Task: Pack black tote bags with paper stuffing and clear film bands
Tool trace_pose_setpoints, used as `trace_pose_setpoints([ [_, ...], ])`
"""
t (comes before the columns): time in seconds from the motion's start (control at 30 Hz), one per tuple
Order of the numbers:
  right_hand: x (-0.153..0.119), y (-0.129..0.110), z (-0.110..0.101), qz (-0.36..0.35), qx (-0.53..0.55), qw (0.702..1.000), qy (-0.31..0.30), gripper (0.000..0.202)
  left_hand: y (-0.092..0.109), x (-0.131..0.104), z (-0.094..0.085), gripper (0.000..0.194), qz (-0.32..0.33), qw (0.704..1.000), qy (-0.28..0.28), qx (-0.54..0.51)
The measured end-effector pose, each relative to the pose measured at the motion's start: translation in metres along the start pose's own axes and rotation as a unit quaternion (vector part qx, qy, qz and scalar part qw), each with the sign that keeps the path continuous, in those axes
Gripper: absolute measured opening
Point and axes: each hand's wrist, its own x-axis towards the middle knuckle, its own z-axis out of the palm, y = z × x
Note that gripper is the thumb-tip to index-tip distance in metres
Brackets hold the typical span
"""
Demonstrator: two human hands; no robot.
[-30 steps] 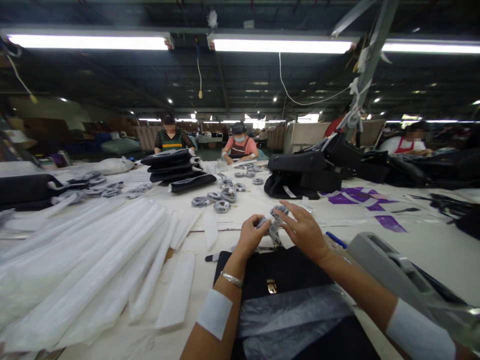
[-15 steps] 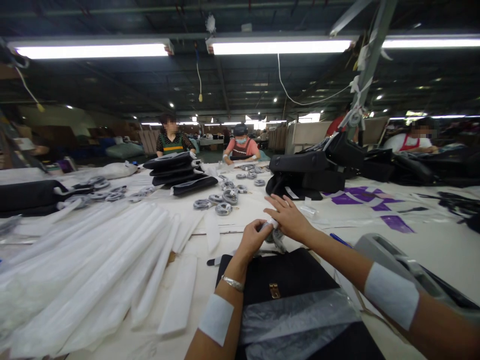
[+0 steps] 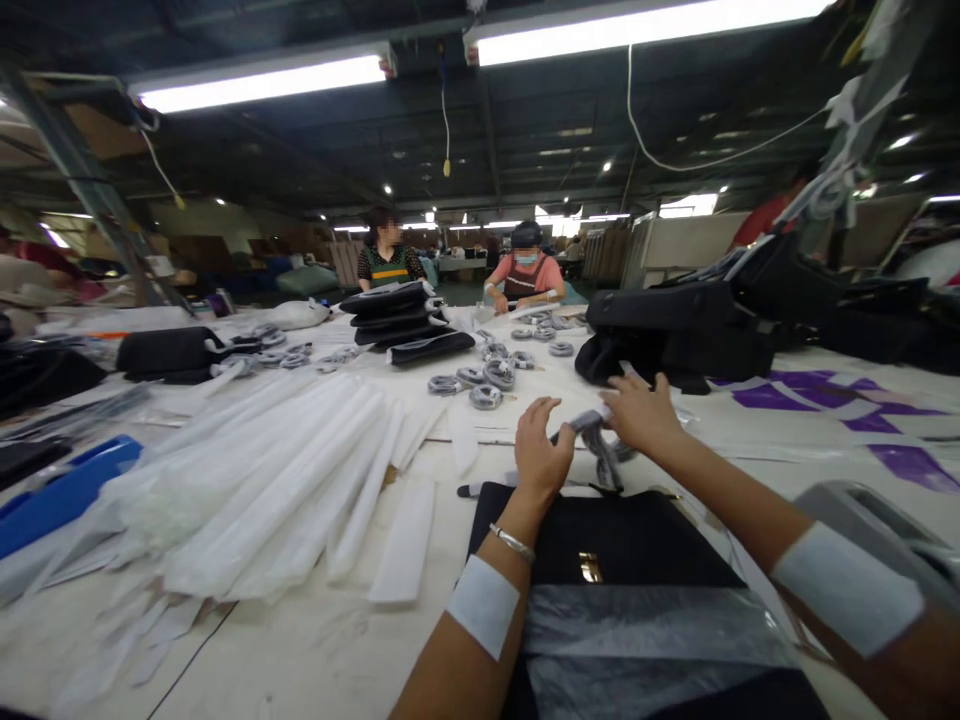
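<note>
A black bag (image 3: 637, 540) with a gold clasp (image 3: 590, 567) lies in front of me, its lower part covered by clear plastic film (image 3: 652, 625). Just beyond its far edge is a grey coiled strap (image 3: 602, 455) in wrapping. My left hand (image 3: 541, 445) is at the strap's left end, fingers curled and apart. On the other side, my right hand (image 3: 641, 408) has its fingertips at the strap's upper end, near a small clear piece; exactly what they pinch is too small to tell.
White foam sleeves (image 3: 277, 490) cover the left side. Beyond are wrapped coils (image 3: 499, 373), stacked black pieces (image 3: 405, 318), a large black bag (image 3: 660, 330) and purple sheets (image 3: 825, 390). Two people sit across the table. A grey object (image 3: 870, 520) lies at right.
The view has swung left. My hands, close together over the strap before, are now farther apart, with more of the strap showing between them.
</note>
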Motion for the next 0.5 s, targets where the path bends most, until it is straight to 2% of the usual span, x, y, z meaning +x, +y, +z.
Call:
trace_pose_setpoints([
  [0.07, 0.012, -0.006, -0.006, 0.064, 0.028, 0.993, 0.098, 0.042, -0.001, 0.002, -0.002, 0.038, 0.029, 0.997, 0.067, 0.014],
  [0.13, 0.019, -0.022, -0.012, 0.049, 0.104, 0.978, 0.172, 0.047, -0.002, 0.004, -0.005, 0.037, 0.031, 0.994, 0.102, 0.002],
  [0.2, 0.022, -0.045, -0.009, 0.019, 0.213, 0.956, 0.203, 0.043, -0.003, 0.005, -0.007, 0.037, 0.023, 0.992, 0.126, -0.018],
  [0.27, 0.018, -0.070, 0.006, 0.045, 0.340, 0.917, 0.202, 0.041, -0.004, 0.007, -0.009, 0.038, 0.000, 0.988, 0.151, -0.044],
  [0.37, 0.001, -0.099, 0.043, 0.161, 0.483, 0.850, 0.133, 0.048, -0.005, 0.008, -0.010, 0.035, -0.043, 0.978, 0.186, -0.088],
  [0.43, -0.012, -0.110, 0.063, 0.208, 0.512, 0.829, 0.087, 0.050, -0.005, 0.007, -0.009, 0.033, -0.056, 0.973, 0.193, -0.115],
  [0.5, -0.022, -0.114, 0.073, 0.216, 0.514, 0.827, 0.075, 0.049, -0.001, 0.008, -0.008, 0.032, -0.072, 0.971, 0.177, -0.147],
])
